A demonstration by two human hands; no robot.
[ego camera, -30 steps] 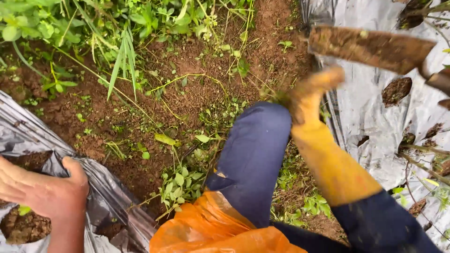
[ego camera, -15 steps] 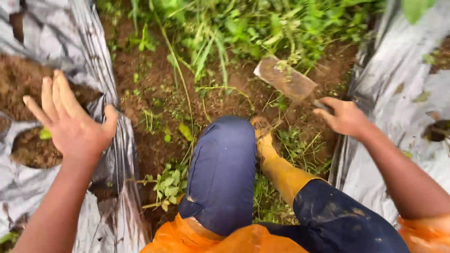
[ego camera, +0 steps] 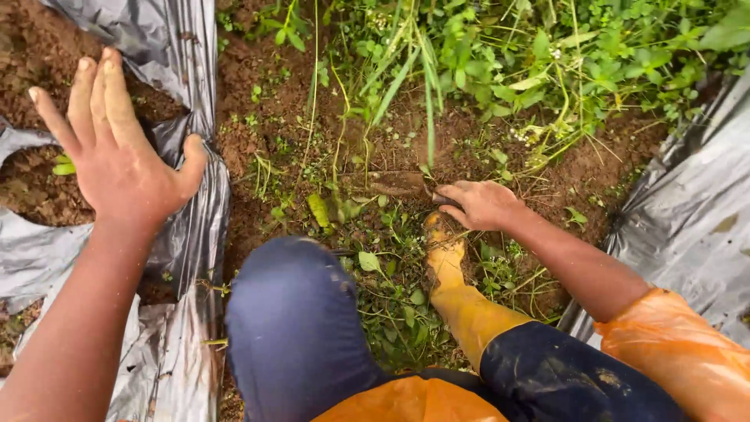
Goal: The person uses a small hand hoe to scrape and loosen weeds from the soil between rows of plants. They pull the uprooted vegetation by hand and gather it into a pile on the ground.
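Note:
My left hand [ego camera: 117,160] hovers with fingers spread over the grey plastic mulch sheet [ego camera: 183,47] at the left, holding nothing. Just left of it a small green seedling [ego camera: 64,164] grows in a soil hole in the sheet. My right hand [ego camera: 480,205] is low on the furrow, closed around the handle of a small muddy hoe [ego camera: 394,186]. The hoe's blade lies against the soil among the weeds. My yellow rubber boot [ego camera: 447,254] stands right under that hand.
Tall weeds and grass [ego camera: 508,55] fill the far end of the red-brown soil furrow [ego camera: 258,148]. A second plastic-covered bed [ego camera: 695,211] runs along the right. My blue-trousered knee [ego camera: 293,320] and orange raincoat sleeve [ego camera: 672,352] fill the near edge.
My right hand has brought the hoe down from mid-air to the soil in front of the boot. My left hand stays spread over the left sheet. The view has shifted forward.

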